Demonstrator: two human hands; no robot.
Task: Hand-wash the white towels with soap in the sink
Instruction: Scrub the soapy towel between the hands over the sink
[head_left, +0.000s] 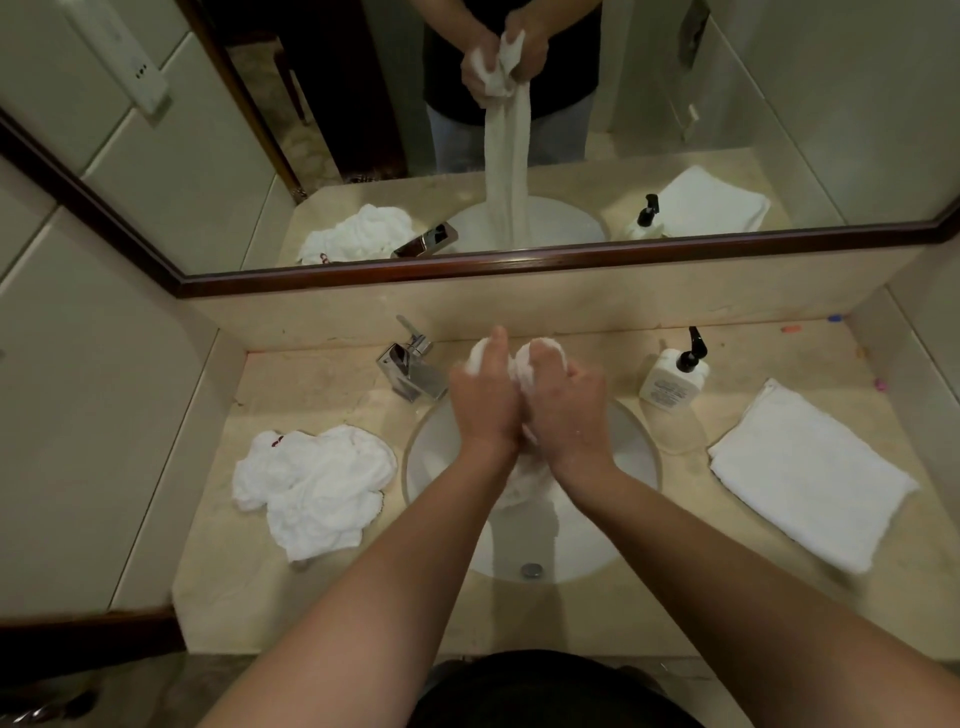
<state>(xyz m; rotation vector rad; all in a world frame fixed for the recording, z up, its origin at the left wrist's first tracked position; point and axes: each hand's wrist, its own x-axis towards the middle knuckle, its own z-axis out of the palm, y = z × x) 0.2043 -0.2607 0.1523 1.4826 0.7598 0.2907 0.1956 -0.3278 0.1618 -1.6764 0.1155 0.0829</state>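
Towel (530, 480) hangs into the sink (636, 457) beneath us, our left hand (483, 397) and right hand (569, 402) both clenched around it.

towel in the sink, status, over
Left hand and right hand both grip the towel above the sink. Crumpled towel left. Nothing in the way.

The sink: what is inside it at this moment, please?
In the sink hangs the lower part of a white towel, gripped above by the left hand and right hand. A drain fitting shows near the front. The forearms cover part of the basin.
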